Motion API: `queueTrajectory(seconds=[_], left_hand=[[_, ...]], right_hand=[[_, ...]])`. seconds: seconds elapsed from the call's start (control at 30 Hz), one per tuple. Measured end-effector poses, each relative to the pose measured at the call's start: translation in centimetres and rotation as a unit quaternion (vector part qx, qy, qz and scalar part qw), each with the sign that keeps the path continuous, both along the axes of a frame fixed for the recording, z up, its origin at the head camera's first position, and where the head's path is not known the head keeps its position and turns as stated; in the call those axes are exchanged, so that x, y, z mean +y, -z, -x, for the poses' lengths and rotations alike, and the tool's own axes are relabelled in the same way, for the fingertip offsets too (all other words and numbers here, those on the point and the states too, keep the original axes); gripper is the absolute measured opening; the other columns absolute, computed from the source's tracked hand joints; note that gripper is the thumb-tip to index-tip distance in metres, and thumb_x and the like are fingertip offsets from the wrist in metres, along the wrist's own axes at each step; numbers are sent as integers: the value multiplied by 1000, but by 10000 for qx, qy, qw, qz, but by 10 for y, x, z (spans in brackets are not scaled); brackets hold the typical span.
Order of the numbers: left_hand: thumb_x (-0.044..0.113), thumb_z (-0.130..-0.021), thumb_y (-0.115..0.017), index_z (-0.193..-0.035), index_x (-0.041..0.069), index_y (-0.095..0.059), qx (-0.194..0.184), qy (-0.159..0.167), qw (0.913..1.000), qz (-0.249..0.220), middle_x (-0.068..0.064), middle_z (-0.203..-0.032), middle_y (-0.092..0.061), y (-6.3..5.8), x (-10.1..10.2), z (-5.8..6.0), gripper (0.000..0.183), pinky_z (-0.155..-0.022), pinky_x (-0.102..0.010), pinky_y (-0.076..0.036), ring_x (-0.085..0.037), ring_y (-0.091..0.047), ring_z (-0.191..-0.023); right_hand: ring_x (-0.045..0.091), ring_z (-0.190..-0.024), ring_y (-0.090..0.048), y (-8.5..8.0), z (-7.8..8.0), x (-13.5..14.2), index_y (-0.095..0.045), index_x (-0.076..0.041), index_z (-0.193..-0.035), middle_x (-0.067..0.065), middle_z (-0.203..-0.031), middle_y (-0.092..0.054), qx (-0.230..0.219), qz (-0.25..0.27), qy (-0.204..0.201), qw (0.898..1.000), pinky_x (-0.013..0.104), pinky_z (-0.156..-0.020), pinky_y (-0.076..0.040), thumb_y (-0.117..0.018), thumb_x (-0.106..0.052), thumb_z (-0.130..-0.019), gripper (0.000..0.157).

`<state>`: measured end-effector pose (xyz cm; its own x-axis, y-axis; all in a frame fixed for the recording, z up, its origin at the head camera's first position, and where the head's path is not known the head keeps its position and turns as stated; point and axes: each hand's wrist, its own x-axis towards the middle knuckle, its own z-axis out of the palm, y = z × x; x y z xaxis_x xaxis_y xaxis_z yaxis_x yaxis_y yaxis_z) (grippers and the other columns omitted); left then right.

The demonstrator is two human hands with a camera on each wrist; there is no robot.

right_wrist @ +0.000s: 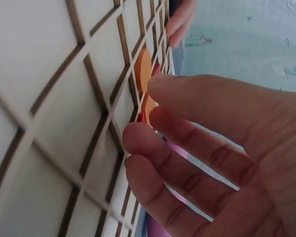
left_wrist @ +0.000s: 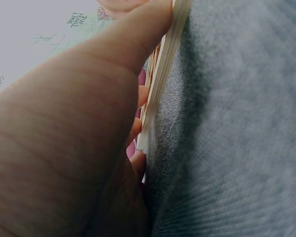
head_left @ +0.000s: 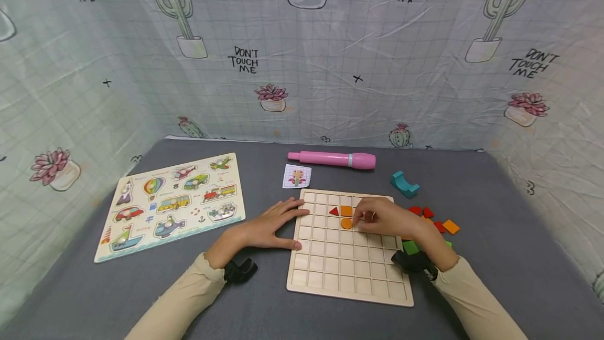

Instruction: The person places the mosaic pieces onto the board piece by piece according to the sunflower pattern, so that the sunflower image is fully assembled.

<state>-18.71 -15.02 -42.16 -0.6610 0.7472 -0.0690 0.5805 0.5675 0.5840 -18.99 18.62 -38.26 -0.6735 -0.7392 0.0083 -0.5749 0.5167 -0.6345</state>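
A wooden grid board (head_left: 348, 267) lies on the grey table. My left hand (head_left: 270, 225) rests at its left edge, fingers spread and thumb touching the rim. Over the board's upper part, my right hand (head_left: 389, 216) has bent fingers, with thumb and index fingertips apart. Beside those fingertips are an orange circle (right_wrist: 143, 69) and an orange square (head_left: 346, 211). A red triangle (head_left: 334, 211) lies left of the square. In the right wrist view, a bit of red (right_wrist: 140, 118) shows by the index finger, mostly hidden.
Loose red, orange and green pieces (head_left: 451, 226) lie right of the board, partly behind my right arm. A teal curved block (head_left: 404, 184), a pink pen-like stick (head_left: 325, 158) and a picture card (head_left: 297, 177) lie beyond it. A vehicle puzzle board (head_left: 172, 203) is at left.
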Motion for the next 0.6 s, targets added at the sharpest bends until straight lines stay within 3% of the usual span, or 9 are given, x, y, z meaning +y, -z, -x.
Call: queueTrajectory(seconds=[0.6], left_hand=[[45, -89, -69, -153, 20, -32, -49, -8, 10000, -73, -6, -162, -16, 0, 0, 0, 78, -120, -55, -6, -33, -3, -150]], right_hand=[[6, -69, -54, 1, -13, 52, -69, -6, -95, 4, -94, -63, 87, 174, 382, 9991, 25, -62, -51, -69, -6, -91, 5]])
